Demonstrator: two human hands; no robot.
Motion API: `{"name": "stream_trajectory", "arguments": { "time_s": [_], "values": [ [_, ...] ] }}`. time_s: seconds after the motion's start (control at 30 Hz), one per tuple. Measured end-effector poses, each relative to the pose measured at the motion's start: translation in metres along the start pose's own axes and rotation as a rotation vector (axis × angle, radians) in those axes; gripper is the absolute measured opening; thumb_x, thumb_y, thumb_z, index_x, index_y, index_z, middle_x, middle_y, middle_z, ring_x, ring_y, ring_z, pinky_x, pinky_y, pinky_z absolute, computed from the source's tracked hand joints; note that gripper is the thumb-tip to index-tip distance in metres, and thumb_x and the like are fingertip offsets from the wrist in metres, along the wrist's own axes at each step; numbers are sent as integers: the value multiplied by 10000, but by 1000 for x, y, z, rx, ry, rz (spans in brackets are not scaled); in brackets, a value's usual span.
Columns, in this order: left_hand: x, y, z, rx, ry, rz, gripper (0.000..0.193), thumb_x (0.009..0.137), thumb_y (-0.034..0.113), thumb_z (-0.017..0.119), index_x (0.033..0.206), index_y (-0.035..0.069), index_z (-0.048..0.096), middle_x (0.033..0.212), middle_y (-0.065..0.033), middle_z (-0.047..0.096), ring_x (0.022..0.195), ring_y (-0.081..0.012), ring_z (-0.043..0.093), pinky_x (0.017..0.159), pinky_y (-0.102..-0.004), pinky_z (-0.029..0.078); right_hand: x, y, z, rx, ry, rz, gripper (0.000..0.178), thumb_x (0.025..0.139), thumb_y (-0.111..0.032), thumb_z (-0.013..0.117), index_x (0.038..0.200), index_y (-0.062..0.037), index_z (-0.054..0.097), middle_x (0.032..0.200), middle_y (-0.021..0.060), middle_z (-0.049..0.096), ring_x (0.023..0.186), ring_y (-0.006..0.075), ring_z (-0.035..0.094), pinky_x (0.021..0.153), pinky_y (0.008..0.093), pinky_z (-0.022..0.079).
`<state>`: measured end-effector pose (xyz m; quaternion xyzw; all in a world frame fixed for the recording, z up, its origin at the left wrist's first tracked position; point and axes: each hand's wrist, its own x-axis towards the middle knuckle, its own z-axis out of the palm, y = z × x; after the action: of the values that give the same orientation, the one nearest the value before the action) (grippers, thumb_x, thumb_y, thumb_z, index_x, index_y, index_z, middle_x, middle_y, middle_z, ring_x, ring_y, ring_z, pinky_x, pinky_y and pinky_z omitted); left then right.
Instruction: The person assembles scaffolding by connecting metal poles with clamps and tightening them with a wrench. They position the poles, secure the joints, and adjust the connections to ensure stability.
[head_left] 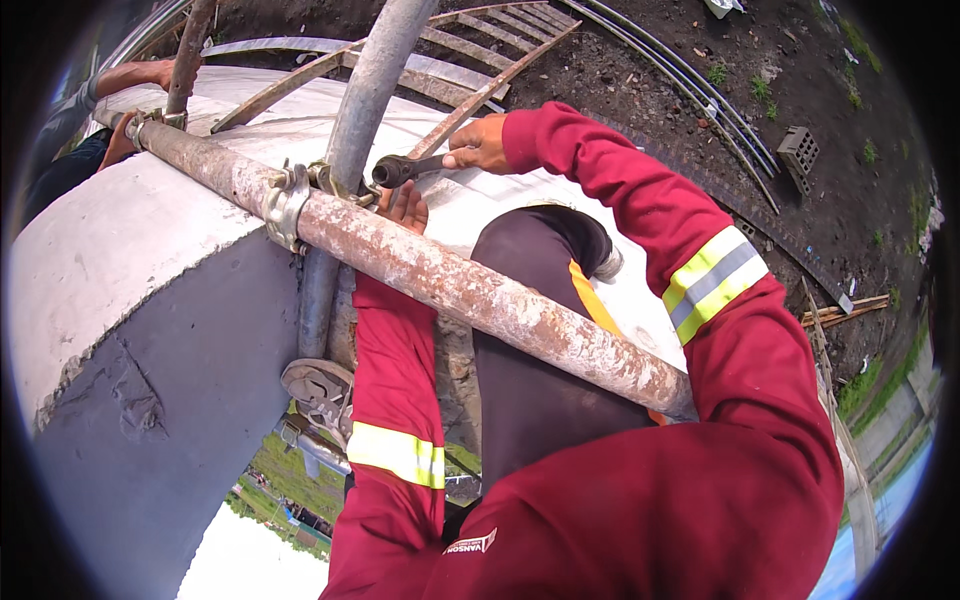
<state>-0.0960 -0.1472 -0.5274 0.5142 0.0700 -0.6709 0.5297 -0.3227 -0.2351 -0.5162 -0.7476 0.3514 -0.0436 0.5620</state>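
My right hand grips the handle of a dark scaffold spanner. The spanner's round socket head lies close to a metal coupler where a grey upright pipe meets a rusty, paint-spotted pipe. Just beyond the rusty pipe and under the spanner is my left hand, its fingers stretched out and apart, with the palm partly hidden. Another coupler clamps around the rusty pipe to the left of the joint.
At the far left, a co-worker's hands are by a rusty upright pipe. A concrete ledge drops away at its edge. My leg passes under the rusty pipe. Below lie a wooden ladder-like frame, long pipes and a hollow block.
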Motion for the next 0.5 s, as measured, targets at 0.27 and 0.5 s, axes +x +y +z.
{"name": "stream_trajectory", "arguments": {
  "time_s": [0.27,0.5],
  "values": [
    [5,7,-2,-252,-278,-3,378,849,355,483,1081,60,528,1087,-159,550,1000,-331,518,751,-442,446,26,-5,-24,-107,-179,93,450,851,-491,487,1025,-100,628,919,150,627,901,320,583,786,412,443],
    [6,9,-7,-131,-141,41,403,852,390,466,1121,92,509,1120,-124,542,993,-282,518,778,-408,420,28,-1,-15,-102,-132,-18,409,843,-469,516,1015,-119,638,906,126,634,881,307,589,765,401,446]
  ]
}}
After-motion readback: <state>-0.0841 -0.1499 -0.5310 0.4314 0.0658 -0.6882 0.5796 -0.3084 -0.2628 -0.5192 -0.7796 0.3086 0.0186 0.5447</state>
